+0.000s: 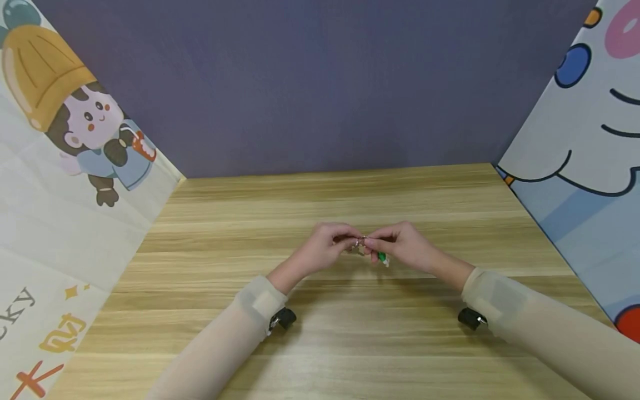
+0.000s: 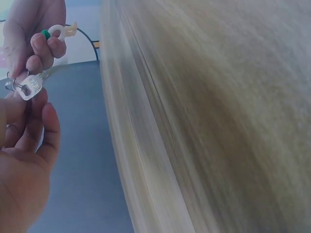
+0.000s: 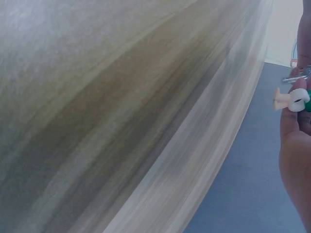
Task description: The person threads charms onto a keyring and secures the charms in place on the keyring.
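Observation:
Above the middle of the table, my two hands meet fingertip to fingertip. My left hand pinches a metal key ring with thumb and fingers. A silver key hangs from the ring between the hands. From the other side my right hand pinches the same ring. A small green and white charm with a pale yellowish end sticks out by the right hand's lower fingers. Fingertips hide much of the ring, and how the charm joins it cannot be seen.
The wood-grain table lies beneath both hands. A dark purple-grey panel stands behind it. Printed cartoon sheets flank the left and right sides. Each sleeve cuff carries a small black device.

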`<state>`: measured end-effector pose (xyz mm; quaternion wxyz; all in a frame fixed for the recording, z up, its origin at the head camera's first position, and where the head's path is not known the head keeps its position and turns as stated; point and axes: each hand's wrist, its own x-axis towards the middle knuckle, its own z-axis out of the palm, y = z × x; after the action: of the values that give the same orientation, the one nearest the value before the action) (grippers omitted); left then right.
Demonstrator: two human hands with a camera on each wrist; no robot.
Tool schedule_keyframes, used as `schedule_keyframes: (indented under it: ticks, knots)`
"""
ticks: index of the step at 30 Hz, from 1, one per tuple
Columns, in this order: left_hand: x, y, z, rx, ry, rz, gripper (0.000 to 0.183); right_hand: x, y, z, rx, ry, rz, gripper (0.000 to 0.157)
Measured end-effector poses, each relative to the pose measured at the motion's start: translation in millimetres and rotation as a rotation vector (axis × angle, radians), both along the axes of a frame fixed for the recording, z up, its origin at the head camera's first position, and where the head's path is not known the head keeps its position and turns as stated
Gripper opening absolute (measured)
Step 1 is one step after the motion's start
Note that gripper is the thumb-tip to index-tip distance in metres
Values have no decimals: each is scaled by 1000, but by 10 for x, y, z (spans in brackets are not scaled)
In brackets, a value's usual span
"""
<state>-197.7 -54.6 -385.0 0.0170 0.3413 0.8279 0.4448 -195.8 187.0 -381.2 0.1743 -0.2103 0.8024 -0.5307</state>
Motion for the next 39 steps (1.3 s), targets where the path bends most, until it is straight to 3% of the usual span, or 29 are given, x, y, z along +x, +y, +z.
schedule_keyframes:
  ticks: [4, 10, 13, 18, 24, 28, 34, 39]
  knots:
    - [6, 15, -4, 5, -2, 39, 15, 7, -13, -9, 5, 7, -25, 30]
    - [30, 36, -4, 92, -161, 123, 14, 26, -47, -5, -2, -10, -93, 32]
    - [35, 36, -13, 136, -196, 139, 16, 28, -64, -2, -27, -13, -129, 32]
    - [26, 33, -37, 132, -173, 130, 18, 35, -85, -2, -52, -8, -152, 29]
    - [10, 38, -37, 58, -105, 144, 13, 67, -109, -30, -2, 44, -167, 27]
    - [22, 58, -16, -31, -51, 165, 9, 105, -128, -59, 34, 166, -152, 19]
    - [55, 68, -1, -70, -78, 125, 9, 132, -143, -66, 78, 388, -81, 19]
    - [59, 54, 5, -88, -74, 92, 10, 104, -111, -71, 79, 347, -55, 17]
